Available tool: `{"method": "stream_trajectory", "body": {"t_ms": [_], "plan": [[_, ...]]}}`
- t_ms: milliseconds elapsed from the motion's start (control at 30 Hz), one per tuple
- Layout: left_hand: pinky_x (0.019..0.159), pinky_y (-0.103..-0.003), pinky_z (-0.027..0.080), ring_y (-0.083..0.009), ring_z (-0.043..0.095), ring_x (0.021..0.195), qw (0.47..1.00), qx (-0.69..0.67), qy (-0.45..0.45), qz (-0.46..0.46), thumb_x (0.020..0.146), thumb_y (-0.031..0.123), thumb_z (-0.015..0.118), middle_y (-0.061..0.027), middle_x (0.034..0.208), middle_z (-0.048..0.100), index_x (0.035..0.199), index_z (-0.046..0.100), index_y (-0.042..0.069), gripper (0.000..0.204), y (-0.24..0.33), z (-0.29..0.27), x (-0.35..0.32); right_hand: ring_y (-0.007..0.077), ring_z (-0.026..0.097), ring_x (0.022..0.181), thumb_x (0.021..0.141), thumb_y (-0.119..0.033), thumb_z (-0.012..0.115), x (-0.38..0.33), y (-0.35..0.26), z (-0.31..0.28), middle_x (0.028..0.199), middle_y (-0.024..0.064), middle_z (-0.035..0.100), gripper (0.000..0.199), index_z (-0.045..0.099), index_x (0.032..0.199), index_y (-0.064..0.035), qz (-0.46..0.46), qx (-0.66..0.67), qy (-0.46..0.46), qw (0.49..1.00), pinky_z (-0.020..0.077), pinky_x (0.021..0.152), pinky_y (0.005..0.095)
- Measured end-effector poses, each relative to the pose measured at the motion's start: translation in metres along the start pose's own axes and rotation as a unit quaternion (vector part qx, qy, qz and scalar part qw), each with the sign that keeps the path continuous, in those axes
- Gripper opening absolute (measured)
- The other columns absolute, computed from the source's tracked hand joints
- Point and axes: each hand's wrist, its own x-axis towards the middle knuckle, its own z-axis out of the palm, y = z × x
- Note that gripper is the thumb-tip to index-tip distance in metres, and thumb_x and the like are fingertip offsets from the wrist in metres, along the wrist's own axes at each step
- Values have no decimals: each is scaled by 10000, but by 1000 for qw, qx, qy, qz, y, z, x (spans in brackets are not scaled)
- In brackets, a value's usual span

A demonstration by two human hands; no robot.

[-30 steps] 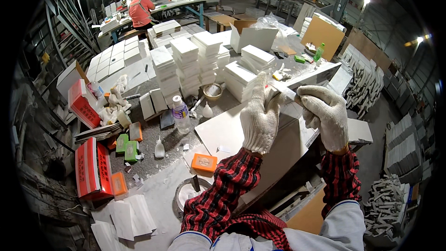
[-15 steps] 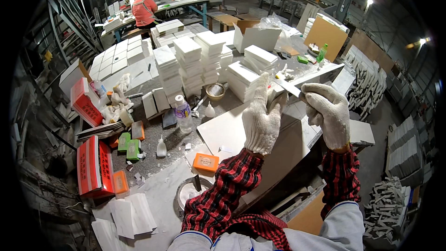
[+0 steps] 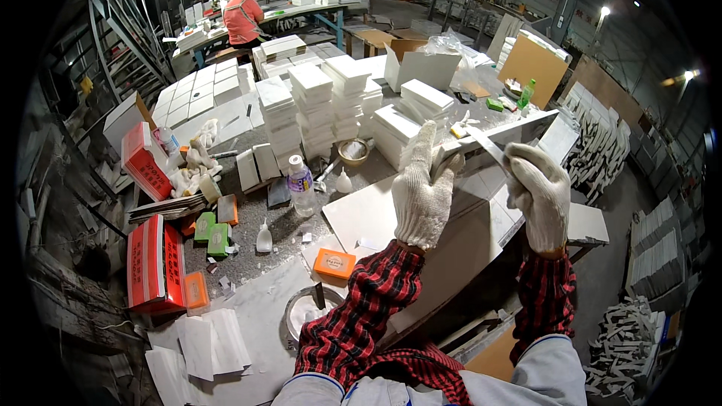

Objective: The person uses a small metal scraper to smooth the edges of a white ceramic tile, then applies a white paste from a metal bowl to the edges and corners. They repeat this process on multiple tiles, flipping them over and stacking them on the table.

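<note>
right of centre, white-gloved right hand [image 3: 540,197] pinches thin flat white strip [image 3: 487,147]; centre, white-gloved left hand [image 3: 421,197], forefinger extended, grip hidden, can't tell.

On the bench [image 3: 244,265], tile stacks [image 3: 310,105] stand behind the bottle [image 3: 301,189]; an open carton [image 3: 423,71] sits further back, to the right. One squeeze bottle [image 3: 263,238] lies left of the bottle and nearer, another [image 3: 344,182] to its right. The left grip [image 3: 423,199] is right of these; the right grip [image 3: 538,199] holds a strip [image 3: 486,143] further right. Behind, at left, a co-worker [image 3: 242,21] is at the rear bench [image 3: 289,13].
</note>
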Motion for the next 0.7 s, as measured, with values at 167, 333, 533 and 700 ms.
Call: {"method": "stream_trajectory", "body": {"t_ms": [167, 333, 533, 700], "plan": [[933, -293, 508, -141, 610, 1114, 1000, 22, 8, 4, 942, 130, 686, -187, 1249, 653, 1442, 425, -50, 593, -1, -3, 6, 28, 488, 545, 927, -144, 634, -32, 47, -31, 707, 10, 590, 299, 650, 1153, 51, 40, 100, 44, 993, 313, 451, 157], [839, -307, 545, -154, 675, 941, 997, 64, 43, 23, 910, 179, 724, -171, 1070, 728, 1404, 506, 24, 562, 2, -5, 8, 65, 553, 596, 903, -122, 647, -83, 123, -17, 834, 52, 645, 287, 659, 1130, 53, 280, 75, -6, 957, 417, 481, 180], [683, -312, 585, -208, 743, 806, 987, 64, 106, 98, 835, 106, 748, -147, 942, 748, 1308, 586, 46, 503, 4, 6, -2, 111, 582, 630, 903, -161, 656, -107, 182, 27, 869, 92, 664, 355, 645, 1180, 61, 121, -144, -428, 884, 502, 567, 265], [683, -344, 585, -241, 736, 758, 975, 64, 174, 121, 795, 98, 784, -115, 846, 743, 1251, 610, 43, 491, 6, 2, -3, 129, 592, 696, 908, -169, 656, -123, 216, 77, 945, 115, 654, 401, 601, 1230, 63, 126, -146, -561, 805, 512, 611, 275]]}}
